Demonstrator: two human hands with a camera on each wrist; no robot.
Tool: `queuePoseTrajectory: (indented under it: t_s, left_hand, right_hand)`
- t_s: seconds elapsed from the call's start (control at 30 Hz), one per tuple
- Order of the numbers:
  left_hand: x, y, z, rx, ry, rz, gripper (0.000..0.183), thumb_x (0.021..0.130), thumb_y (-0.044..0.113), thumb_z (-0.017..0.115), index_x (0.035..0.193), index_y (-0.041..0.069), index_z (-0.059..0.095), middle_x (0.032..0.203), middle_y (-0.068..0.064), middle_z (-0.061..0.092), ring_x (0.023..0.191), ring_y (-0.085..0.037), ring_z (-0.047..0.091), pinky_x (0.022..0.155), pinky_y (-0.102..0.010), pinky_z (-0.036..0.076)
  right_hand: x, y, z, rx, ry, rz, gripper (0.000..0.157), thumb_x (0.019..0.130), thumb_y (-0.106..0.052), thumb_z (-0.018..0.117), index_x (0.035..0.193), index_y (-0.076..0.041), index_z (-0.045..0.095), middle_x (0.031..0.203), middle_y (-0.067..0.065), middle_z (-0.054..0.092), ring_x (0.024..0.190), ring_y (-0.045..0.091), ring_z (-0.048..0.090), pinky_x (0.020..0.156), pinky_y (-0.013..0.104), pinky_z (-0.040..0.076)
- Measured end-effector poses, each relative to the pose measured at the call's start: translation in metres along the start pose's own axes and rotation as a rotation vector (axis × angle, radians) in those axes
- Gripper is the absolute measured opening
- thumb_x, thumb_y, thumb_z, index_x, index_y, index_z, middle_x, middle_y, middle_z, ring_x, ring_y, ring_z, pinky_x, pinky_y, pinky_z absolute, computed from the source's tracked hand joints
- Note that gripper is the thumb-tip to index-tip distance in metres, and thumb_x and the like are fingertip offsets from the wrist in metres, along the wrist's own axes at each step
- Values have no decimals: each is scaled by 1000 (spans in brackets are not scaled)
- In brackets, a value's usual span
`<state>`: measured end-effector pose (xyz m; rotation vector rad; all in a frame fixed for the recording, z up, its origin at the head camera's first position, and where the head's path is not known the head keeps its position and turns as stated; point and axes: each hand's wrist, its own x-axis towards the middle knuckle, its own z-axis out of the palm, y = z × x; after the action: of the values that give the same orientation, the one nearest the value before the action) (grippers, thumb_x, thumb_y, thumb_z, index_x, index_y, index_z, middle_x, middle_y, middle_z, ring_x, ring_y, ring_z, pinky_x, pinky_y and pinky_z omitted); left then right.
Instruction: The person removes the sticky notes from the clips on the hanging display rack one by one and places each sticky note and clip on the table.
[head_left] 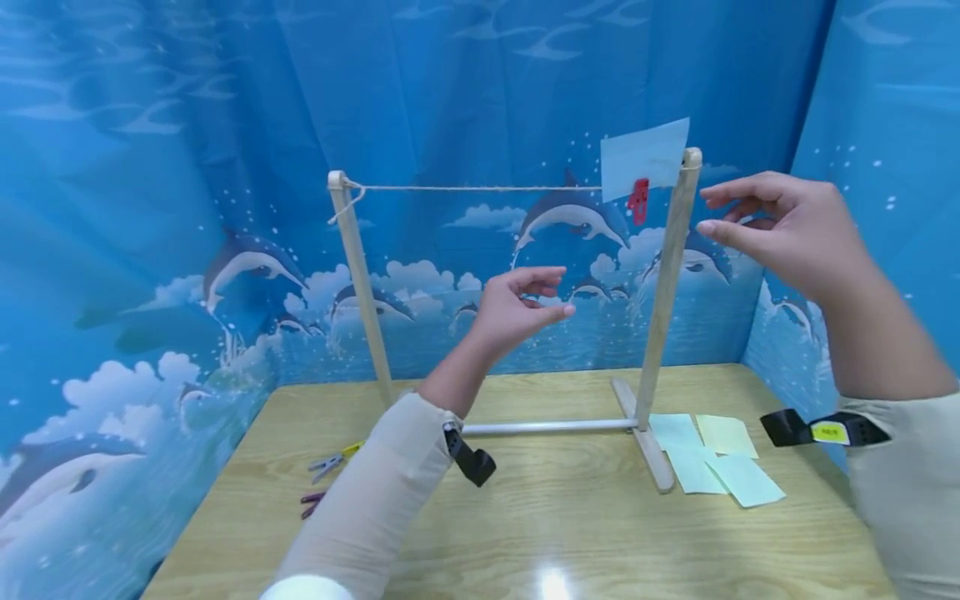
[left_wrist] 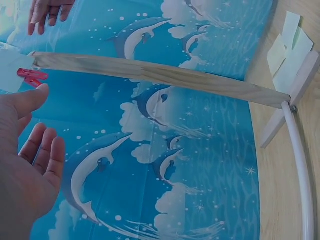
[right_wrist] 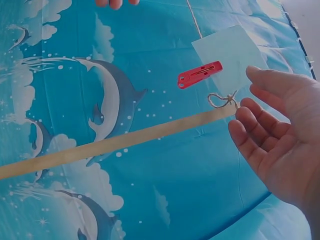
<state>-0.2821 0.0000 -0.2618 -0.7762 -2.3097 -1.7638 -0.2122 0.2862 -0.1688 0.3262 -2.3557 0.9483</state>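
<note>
A pale blue paper note hangs at the right end of a string, with a red clothespin clipped at its lower edge. The string runs between two wooden posts of a frame. My right hand is just right of the right post, fingers relaxed and apart from thumb, holding nothing. In the right wrist view the same hand is close to the note and the knotted string end. My left hand hovers below the string, left of the clothespin, its fingers loosely bent around empty air.
Several sticky notes in pale green and yellow lie on the wooden table right of the frame's foot. Grey clothespin, yellow clothespin and purple clothespin lie at the left, partly behind my left sleeve. A dolphin-print curtain surrounds the table.
</note>
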Motion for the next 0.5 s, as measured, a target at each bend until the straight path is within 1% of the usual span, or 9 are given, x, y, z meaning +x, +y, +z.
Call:
queuePoseTrajectory:
  t_s: [0.13,0.33,0.4,0.5]
  left_hand:
    - [12,4,11,-25,8,-21,42,81,28,81,121,26,69,110,10,65,102,-7,60,84,-25,54]
    - [29,10,28,-92,10,-40,42,80,28,82,120,29,69,112,15,64,102,-6,60,76,-25,57]
    - [33,12,33,-107,31,-43,41,80,27,82,119,28,70,110,14,64,103,-8,60,75,-25,57]
    - [39,16,41,-141,69,-60,38,80,26,82,116,29,70,107,13,64,102,-8,60,74,-24,57]
  right_hand:
    - [13,-5,-2,-16,-20,4,42,91,-29,70,128,-9,64,100,-4,59,85,5,55,61,8,46]
    - [29,-14,-2,6,9,42,45,92,-30,68,133,-12,60,106,-2,59,88,4,55,65,6,46]
    - [34,-17,-1,13,13,48,45,92,-30,68,133,-12,60,106,-2,59,88,5,55,67,6,47]
    - [41,-22,1,24,11,49,45,92,-31,68,132,-11,61,105,0,60,89,6,55,68,6,47]
